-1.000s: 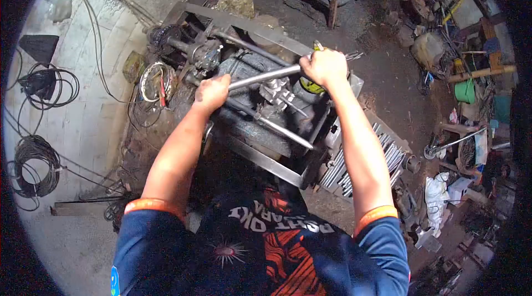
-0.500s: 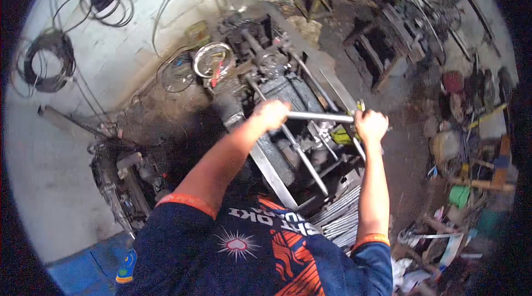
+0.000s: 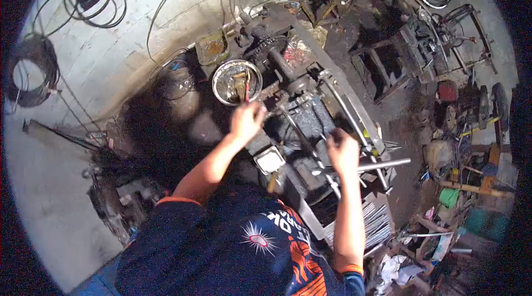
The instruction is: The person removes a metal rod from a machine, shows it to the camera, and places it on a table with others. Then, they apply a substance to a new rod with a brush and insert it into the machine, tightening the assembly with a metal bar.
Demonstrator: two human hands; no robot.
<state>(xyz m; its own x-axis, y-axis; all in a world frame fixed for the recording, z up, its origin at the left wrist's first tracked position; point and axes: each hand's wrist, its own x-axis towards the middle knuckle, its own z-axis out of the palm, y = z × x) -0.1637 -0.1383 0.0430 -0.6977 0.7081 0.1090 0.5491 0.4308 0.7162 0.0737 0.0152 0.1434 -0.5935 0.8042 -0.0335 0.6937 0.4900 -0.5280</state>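
Observation:
My left hand (image 3: 247, 122) is at the near rim of a round metal pan (image 3: 217, 90), its fingertips by the lower end of a red handle (image 3: 247, 93) that slants out of the pan. Blur hides whether the fingers grip it. My right hand (image 3: 343, 153) is curled above the greasy dark machine (image 3: 313, 119); what its fingers hold, if anything, cannot be made out. Below its wrist, a silver bar (image 3: 388, 165) lies across the machine's parallel rods (image 3: 344, 105). A pale square container (image 3: 270, 160) sits left of the machine's middle.
Behind the pan stands a rectangular tin (image 3: 212, 47). A bundle of metal rods (image 3: 366, 227) lies at the machine's near end. Coiled cables (image 3: 41, 69) hang on the left wall. Scrap and a green container (image 3: 449, 197) crowd the right side.
Both hands have come off the silver bar, which now rests across the rods. My left hand has moved up and left to the pan; my right hand has moved left over the machine.

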